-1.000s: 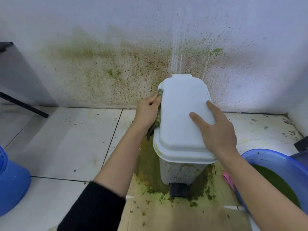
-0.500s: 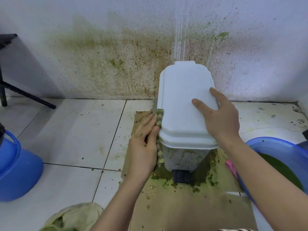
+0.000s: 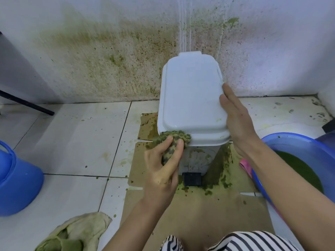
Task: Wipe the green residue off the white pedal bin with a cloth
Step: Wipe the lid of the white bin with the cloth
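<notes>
Gripping a green-soaked nubby cloth [image 3: 175, 139] in the left hand [image 3: 161, 171] against the near rim of the white plastic pedal bin [image 3: 190, 98], bracing with flat-fingered right hand [image 3: 237, 120].

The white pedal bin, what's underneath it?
A flattened brown cardboard sheet, smeared with green residue around the base of the pedal bin, lying on white floor tiles. The patch directly beneath the bin is covered and cannot be seen.

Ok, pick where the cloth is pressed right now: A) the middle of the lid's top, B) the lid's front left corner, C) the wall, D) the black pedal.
B: the left hand holds the cloth against the front left corner of the bin lid.
</notes>
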`<state>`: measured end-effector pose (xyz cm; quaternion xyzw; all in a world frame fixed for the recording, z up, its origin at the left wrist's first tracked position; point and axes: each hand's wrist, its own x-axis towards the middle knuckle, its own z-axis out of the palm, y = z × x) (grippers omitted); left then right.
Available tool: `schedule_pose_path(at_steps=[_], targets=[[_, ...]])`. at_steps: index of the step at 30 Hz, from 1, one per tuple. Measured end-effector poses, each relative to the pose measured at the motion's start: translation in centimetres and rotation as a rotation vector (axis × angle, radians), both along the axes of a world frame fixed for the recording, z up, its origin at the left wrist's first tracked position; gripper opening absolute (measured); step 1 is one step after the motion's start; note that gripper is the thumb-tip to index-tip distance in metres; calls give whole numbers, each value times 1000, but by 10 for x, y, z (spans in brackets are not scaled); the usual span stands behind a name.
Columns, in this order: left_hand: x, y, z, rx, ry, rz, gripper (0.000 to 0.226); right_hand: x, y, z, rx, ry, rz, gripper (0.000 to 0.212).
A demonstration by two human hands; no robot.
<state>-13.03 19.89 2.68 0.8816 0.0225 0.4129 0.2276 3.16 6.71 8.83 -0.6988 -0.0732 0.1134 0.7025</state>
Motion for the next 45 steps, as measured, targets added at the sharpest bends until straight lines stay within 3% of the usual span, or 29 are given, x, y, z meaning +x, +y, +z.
schedule_pose_path(at_steps=[5, 11, 14, 16, 18, 19, 21, 23, 26, 32, 34, 36, 38, 40, 42, 45], targets=[[16, -18, 13, 189, 64, -56, 45, 3, -2, -4, 64, 21, 26, 50], [2, 8, 18, 179, 128, 23, 43, 3, -3, -6, 100, 10, 31, 48], [14, -12, 33, 216, 194, -140, 39, 4, -4, -7, 107, 9, 28, 46], [28, -19, 56, 113, 196, -259, 38, 1, -4, -7, 97, -5, 23, 45], [53, -13, 84, -59, 153, -204, 33, 0, -3, -8, 103, -17, 6, 44], [73, -4, 96, -89, 217, -112, 34, 0, -2, -9, 109, -13, -13, 43], [116, 16, 108, -25, 575, 57, 46, 1, 0, -10, 125, 26, -63, 44], [146, 22, 105, 34, 878, 60, 55, 0, 1, -11, 148, 64, -105, 46], [162, 14, 100, 147, 907, 16, 57, 3, 3, -12, 181, 107, -154, 49], [127, -26, 102, 137, 877, -90, 55, 6, 6, -16, 230, 171, -185, 54], [118, -40, 109, -17, 888, -198, 53, 7, 3, -16, 258, 250, -170, 58], [113, -33, 127, -433, 812, -297, 49, 5, -4, -5, 262, 329, -236, 58], [111, -10, 135, -714, 648, -256, 42, -2, -14, 14, 154, 280, -391, 38], [112, 15, 126, -740, 549, -101, 37, -18, -12, 39, -2, 35, -442, 29], [113, 25, 109, -819, 498, 8, 29, -38, 6, 60, -185, -234, -225, 34], [115, 25, 93, -894, 490, 39, 36, -43, 42, 55, -822, -396, 163, 53]])
